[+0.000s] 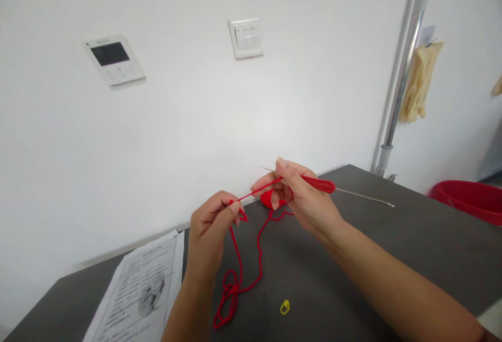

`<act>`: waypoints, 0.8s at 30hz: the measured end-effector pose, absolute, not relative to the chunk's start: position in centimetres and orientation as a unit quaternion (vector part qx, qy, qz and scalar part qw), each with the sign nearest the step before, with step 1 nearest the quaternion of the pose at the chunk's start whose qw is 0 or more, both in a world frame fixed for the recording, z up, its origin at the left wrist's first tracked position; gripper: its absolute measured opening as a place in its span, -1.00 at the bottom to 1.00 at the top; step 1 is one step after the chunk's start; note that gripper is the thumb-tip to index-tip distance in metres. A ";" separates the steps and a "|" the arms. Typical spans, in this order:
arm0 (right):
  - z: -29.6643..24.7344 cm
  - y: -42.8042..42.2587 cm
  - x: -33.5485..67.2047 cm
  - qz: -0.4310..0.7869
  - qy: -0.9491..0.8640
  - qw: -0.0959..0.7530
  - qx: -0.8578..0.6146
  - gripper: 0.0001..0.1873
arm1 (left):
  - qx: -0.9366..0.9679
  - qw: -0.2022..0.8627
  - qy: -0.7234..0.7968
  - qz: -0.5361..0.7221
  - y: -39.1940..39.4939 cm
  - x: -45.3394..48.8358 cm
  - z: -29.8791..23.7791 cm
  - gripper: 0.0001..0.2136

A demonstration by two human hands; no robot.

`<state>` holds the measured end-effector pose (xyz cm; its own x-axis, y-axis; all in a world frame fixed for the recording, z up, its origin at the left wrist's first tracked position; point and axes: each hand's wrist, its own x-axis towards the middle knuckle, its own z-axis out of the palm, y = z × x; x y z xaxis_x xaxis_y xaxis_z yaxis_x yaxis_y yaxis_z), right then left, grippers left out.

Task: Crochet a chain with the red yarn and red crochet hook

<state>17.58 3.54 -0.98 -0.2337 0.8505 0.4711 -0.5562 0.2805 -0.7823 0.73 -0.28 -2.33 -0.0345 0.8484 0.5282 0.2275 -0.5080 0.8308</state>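
Observation:
My left hand (214,224) pinches red yarn (259,248) between thumb and fingers, with a small loop sticking out at the fingertips. From there a strand runs taut up to my right hand (300,190). That hand is closed around a crochet hook with a red handle (321,183); its metal shaft extends to the right, and a thin metal tip shows to the left of the fingers. Behind my right fingers sits a red yarn ball (267,198), partly hidden. Slack yarn hangs from my left hand to a tangled coil on the table.
On the dark table (333,279) lie a yellow stitch marker (285,307) and printed sheets (137,289), at left. A white wall rises behind, with a panel (113,59) and a switch (246,37). At right are a metal pole (406,65), hanging yellowish gloves (419,83) and a red basin (466,198).

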 end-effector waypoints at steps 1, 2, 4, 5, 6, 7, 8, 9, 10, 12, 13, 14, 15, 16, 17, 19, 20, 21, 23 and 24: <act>-1.0 3.6 17.7 0.568 -0.540 0.603 -0.150 -0.52 | 0.638 0.261 0.417 0.593 -0.3 0.4 -2.2 -0.80; -1.1 3.7 17.7 0.556 -0.556 0.597 -0.158 -0.52 | 0.635 0.257 0.418 0.597 -0.2 0.2 -2.1 -0.80; -1.3 4.2 17.9 0.537 -0.598 0.567 -0.176 -0.51 | 0.626 0.250 0.430 0.601 -0.1 -0.3 -1.9 -0.80; -1.5 4.5 17.9 0.526 -0.625 0.544 -0.192 -0.50 | 0.621 0.248 0.440 0.599 0.1 -0.6 -1.8 -0.80; -1.8 5.0 18.0 0.509 -0.655 0.516 -0.213 -0.48 | 0.616 0.246 0.454 0.595 0.3 -0.8 -1.7 -0.79; -2.1 5.7 18.0 0.478 -0.684 0.494 -0.244 -0.47 | 0.612 0.248 0.469 0.587 0.5 -1.1 -1.6 -0.78; -2.5 6.3 17.9 0.437 -0.717 0.463 -0.285 -0.44 | 0.611 0.254 0.481 0.575 0.7 -1.3 -1.5 -0.76; -3.1 7.1 17.8 0.373 -0.755 0.427 -0.329 -0.41 | 0.611 0.257 0.492 0.565 1.0 -1.6 -1.5 -0.76; -3.7 7.9 17.7 0.295 -0.798 0.373 -0.370 -0.40 | 0.612 0.256 0.501 0.556 1.1 -1.7 -1.4 -0.75; -5.4 9.4 17.1 0.253 -0.816 0.331 -0.401 -0.57 | 0.612 0.247 0.517 0.545 1.3 -2.0 -1.3 -0.75; -6.4 10.1 16.8 0.244 -0.821 0.313 -0.410 -0.65 | 0.611 0.242 0.523 0.543 1.4 -2.0 -1.3 -0.75; -7.4 10.7 16.4 0.240 -0.827 0.294 -0.414 -0.72 | 0.611 0.236 0.529 0.540 1.3 -2.0 -1.2 -0.75; -8.5 11.2 16.1 0.240 -0.833 0.275 -0.415 -0.79 | 0.610 0.233 0.534 0.537 1.3 -2.0 -1.2 -0.76; -9.7 11.6 15.8 0.244 -0.840 0.259 -0.411 -0.81 | 0.610 0.230 0.538 0.534 1.2 -1.9 -1.2 -0.76; -10.8 11.9 15.5 0.248 -0.845 0.243 -0.407 -0.74 | 0.611 0.230 0.540 0.531 1.1 -1.8 -1.2 -0.75; -12.9 12.3 15.1 0.257 -0.849 0.232 -0.399 -0.71 | 0.614 0.235 0.542 0.524 1.0 -1.7 -1.2 -0.74; -13.8 12.3 15.0 0.259 -0.849 0.234 -0.398 -0.72 | 0.615 0.239 0.542 0.521 1.0 -1.5 -1.2 -0.74; -14.6 12.3 14.9 0.260 -0.848 0.241 -0.395 -0.67 | 0.616 0.242 0.542 0.518 1.0 -1.4 -1.2 -0.74; -15.8 12.3 15.0 0.253 -0.844 0.258 -0.397 -0.71 | 0.620 0.251 0.542 0.509 1.0 -1.1 -1.2 -0.75; -16.2 12.3 15.1 0.244 -0.845 0.261 -0.399 -0.71 | 0.622 0.255 0.541 0.505 1.0 -1.0 -1.2 -0.76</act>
